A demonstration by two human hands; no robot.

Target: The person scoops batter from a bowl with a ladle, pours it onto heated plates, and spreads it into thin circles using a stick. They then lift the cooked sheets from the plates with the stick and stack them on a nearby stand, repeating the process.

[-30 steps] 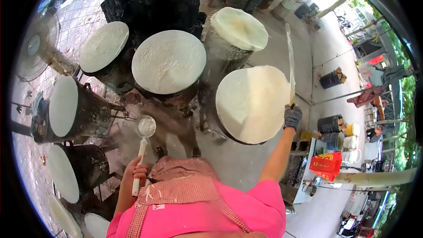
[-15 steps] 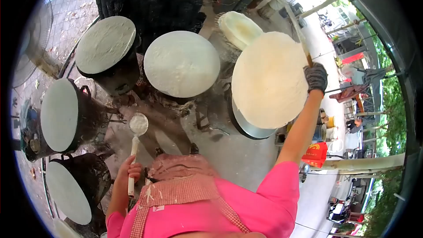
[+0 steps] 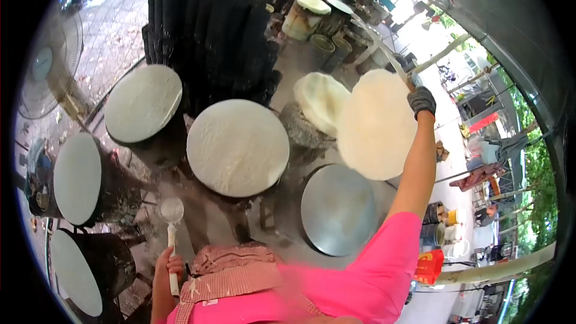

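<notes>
My left hand (image 3: 168, 262) is closed round the pale handle of a ladle (image 3: 171, 210), its round bowl coated white. My right hand (image 3: 422, 102), in a dark knitted glove, is closed at the edge of a large, thin, round pancake (image 3: 375, 126), which hangs tilted. A long pale stick (image 3: 390, 57) meets the glove; I cannot tell how it is gripped. Below the pancake, a round grey metal griddle (image 3: 339, 210) shows its bare surface. Beside the pancake, paler pancakes (image 3: 321, 103) lie on a round stand.
Several griddles covered in white batter stand to the left, such as the middle griddle (image 3: 238, 148) and the back griddle (image 3: 144, 103). Dark upright slabs (image 3: 210, 36) rise behind them. A fan (image 3: 45, 63) stands far left, and a red bag (image 3: 428, 266) is at the right.
The pancake has come away from the griddle and moved back, leaving the metal bare. My view has tilted up. The ladle remains in my left hand.
</notes>
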